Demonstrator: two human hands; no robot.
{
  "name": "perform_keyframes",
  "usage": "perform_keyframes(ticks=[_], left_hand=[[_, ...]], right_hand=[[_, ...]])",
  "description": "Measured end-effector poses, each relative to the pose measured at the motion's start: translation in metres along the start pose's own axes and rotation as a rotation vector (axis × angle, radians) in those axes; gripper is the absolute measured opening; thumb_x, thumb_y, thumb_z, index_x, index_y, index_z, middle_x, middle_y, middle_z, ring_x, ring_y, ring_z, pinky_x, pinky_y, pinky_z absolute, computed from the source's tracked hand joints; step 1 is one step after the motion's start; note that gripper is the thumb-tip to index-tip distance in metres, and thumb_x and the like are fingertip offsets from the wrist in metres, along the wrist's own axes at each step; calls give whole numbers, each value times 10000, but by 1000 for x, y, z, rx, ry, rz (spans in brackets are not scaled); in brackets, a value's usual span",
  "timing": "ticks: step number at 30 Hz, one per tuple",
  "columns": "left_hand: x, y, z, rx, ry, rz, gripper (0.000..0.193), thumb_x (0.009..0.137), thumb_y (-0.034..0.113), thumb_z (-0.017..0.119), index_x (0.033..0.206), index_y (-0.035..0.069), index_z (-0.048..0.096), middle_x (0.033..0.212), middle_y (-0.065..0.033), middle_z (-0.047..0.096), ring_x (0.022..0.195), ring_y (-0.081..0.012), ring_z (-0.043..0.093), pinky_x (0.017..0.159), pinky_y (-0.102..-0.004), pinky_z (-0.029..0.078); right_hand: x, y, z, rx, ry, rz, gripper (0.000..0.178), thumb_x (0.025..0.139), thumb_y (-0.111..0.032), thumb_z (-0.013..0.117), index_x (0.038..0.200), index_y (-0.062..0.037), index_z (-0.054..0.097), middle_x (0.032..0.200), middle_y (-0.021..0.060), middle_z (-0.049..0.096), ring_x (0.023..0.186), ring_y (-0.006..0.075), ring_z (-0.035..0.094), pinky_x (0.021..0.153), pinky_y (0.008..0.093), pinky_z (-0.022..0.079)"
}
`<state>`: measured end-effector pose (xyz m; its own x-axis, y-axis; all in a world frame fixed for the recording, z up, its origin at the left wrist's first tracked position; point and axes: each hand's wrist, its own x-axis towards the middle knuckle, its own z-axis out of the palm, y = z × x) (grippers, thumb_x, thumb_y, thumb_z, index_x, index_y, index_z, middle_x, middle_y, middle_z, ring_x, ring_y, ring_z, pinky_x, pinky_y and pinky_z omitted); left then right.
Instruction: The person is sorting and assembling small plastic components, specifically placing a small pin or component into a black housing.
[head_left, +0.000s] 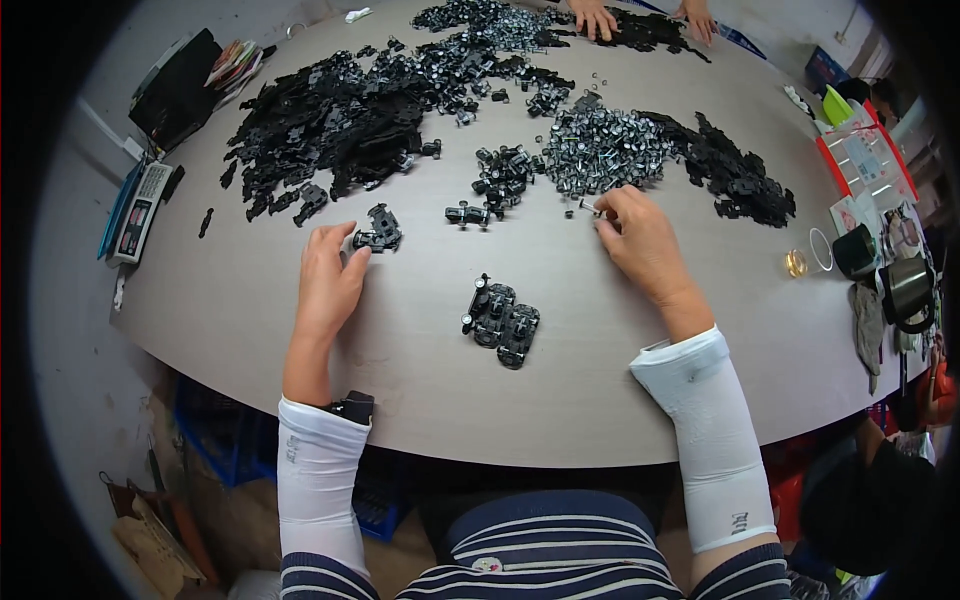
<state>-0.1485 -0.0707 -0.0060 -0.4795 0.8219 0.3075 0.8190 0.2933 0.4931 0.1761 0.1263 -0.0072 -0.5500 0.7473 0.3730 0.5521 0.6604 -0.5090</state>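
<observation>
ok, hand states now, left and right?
Left hand: open, fingertips touching a black part.
Right hand: closed, pinching a small metal pin.

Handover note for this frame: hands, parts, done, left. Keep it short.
Left hand: flat on the table, fingertips touching a small black part.
Right hand: pinching a small metal pin at the edge of the silver parts pile.
Done: a cluster of assembled black pieces sits between the hands.
Left: large black parts pile and the silver pile remain loose.
</observation>
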Motion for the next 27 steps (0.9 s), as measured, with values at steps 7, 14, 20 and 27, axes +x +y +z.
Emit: perform_keyframes(ticks=[7,14,20,27], left_hand=[[5,21,7,104,-72,54,259,816,114,716,1046,2,672,1052,-149,615,1014,-350,555,918,-417,456],[-4,44,0,95,-159,73,250,841,120,686,1053,-13,672,1047,-142,617,1014,-345,556,914,-416,466],[0,41,6,19,-155,71,229,865,106,648,1054,-20,670,1036,-150,630,1019,-357,565,911,-421,471],[-5,49,25,91,-40,137,226,816,104,728,1016,8,685,1011,-136,619,983,-333,575,865,-416,488]], right_hand=[[-1,8,4,-72,36,-45,48,839,-77,666,867,-39,657,903,102,616,847,315,616,757,417,510],[9,-24,15,149,-46,-36,148,850,-129,680,965,-36,669,938,113,629,894,296,635,788,404,515],[37,-41,38,66,-166,-69,273,823,-188,726,1049,-45,671,1000,136,631,946,329,632,833,427,510],[23,-43,28,89,-296,-15,286,787,-186,759,994,-5,683,987,153,631,953,327,623,832,406,503]])
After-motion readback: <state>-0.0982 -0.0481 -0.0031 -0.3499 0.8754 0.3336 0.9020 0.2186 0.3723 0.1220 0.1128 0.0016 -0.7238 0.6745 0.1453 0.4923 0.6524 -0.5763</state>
